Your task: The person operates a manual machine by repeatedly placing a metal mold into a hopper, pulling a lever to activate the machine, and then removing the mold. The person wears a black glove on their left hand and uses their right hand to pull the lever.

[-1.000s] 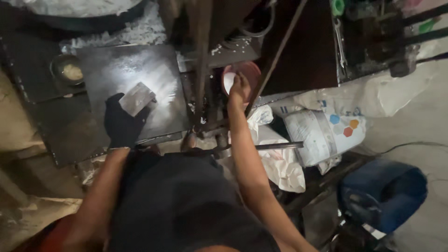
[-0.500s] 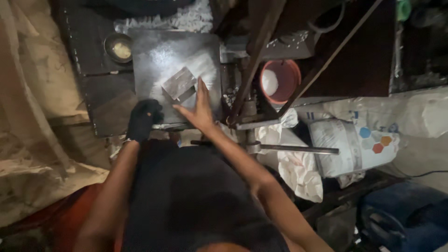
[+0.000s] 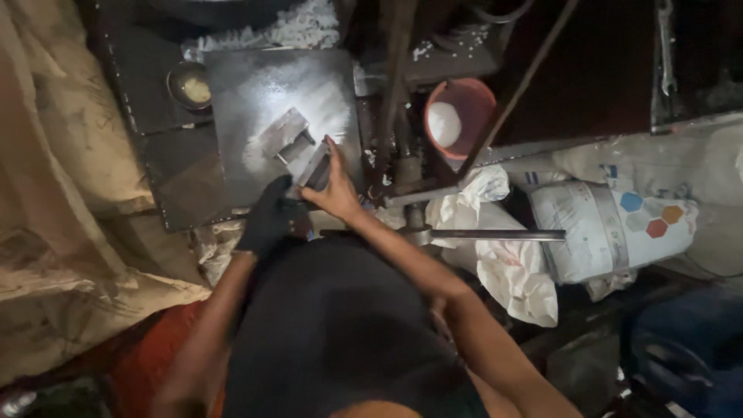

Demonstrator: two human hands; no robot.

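Where the dark, powder-dusted square metal plate [image 3: 255, 85] meets its near edge, the bare right hand [image 3: 334, 188] is closed on a flat grey rectangular metal piece [image 3: 317, 170], fingers along its top. The black-gloved left hand [image 3: 271, 217] sits just beside it, apparently gripping the same piece's lower end, though shadow blurs this. A second dull grey metal block [image 3: 283, 131] lies on the plate's white powder. A red plastic bucket [image 3: 472, 97] holding white powder stands well apart.

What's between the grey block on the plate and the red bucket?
Head view: the dark plate's right edge, then an upright metal post with white flecks around it, stand between the grey block and the red bucket.
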